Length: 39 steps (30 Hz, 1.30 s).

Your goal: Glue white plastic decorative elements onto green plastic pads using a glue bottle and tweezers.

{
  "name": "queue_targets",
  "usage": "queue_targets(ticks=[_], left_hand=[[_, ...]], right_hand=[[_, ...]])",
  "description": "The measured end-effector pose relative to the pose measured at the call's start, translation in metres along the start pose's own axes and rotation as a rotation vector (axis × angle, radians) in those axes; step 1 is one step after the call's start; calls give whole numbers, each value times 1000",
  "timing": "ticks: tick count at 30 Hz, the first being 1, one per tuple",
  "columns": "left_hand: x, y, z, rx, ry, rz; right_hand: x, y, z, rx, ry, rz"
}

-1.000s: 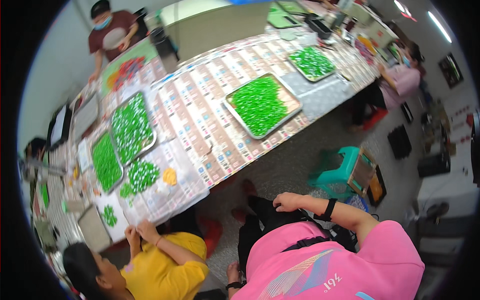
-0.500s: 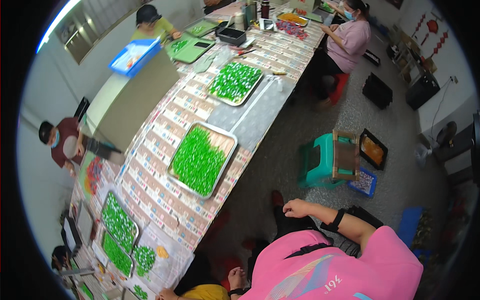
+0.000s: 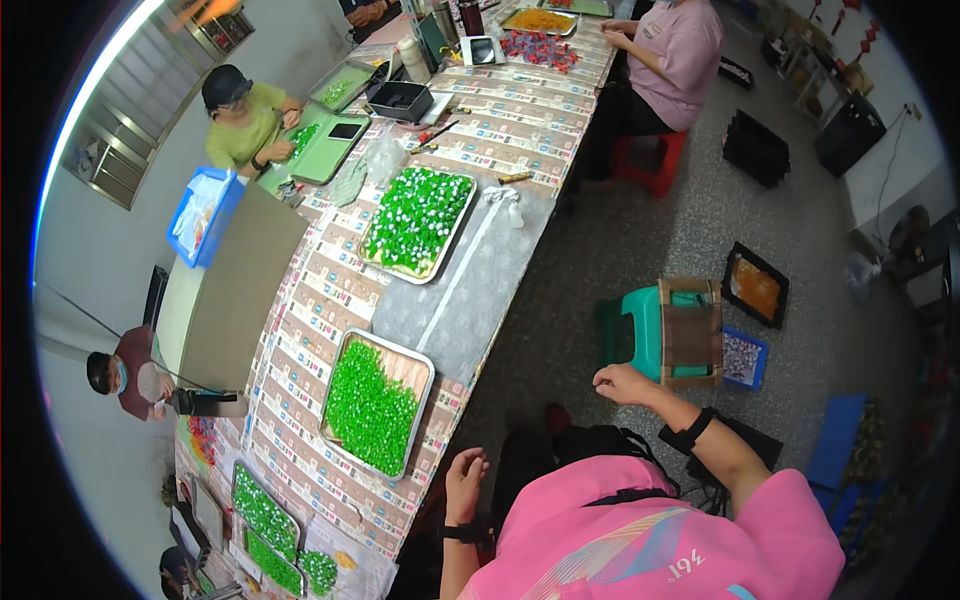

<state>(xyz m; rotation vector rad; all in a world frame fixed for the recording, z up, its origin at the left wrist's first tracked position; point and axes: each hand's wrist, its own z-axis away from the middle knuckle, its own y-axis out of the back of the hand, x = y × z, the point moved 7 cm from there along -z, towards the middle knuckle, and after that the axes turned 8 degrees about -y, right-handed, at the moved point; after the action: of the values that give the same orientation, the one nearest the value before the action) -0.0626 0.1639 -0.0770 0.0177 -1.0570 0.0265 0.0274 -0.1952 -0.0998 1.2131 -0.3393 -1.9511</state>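
My left hand (image 3: 466, 484) is held in the air beside the table's edge, fingers loosely bent and apart, with nothing seen in it. My right hand (image 3: 622, 384) is held out over the floor near a green plastic stool (image 3: 640, 318); its fingers are curled in and no thing shows in them. Both wrists wear black bands. Nearest to my left hand, on the table, lies a metal tray (image 3: 424, 405) of small green pieces, part of its bottom bare. Farther along sits another metal tray (image 3: 462, 222) with green and white pieces.
A long table (image 3: 300, 375) with a patterned cover runs along my left. More trays of green pieces (image 3: 262, 505) lie at its near end. Co-workers sit around it, one on a red stool (image 3: 655, 160). Black crates (image 3: 757, 148) and a blue tray (image 3: 743, 358) stand on the floor.
The view has shifted, so the table and trays appear lower. My left hand has come up beside the table edge, and my right arm remains held out over the floor.
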Motion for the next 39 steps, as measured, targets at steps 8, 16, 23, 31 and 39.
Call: queue_targets(ticks=[8, 16, 23, 31, 39], left_hand=[[41, -65, -90, -146, -68, 7], [88, -90, -195, -143, -104, -45], [128, -111, -273, -27, -217, -110], [147, -156, -316, 197, -272, -69], [160, -225, -374, 428, -272, -173]], right_hand=[[-21, 46, -70, -9, 89, -54], [-44, 134, -172, 13, 44, -24], [-70, 200, -251, 107, 83, -54], [-94, 240, -345, 81, 213, 82], [-110, 267, -445, 28, 555, 212]])
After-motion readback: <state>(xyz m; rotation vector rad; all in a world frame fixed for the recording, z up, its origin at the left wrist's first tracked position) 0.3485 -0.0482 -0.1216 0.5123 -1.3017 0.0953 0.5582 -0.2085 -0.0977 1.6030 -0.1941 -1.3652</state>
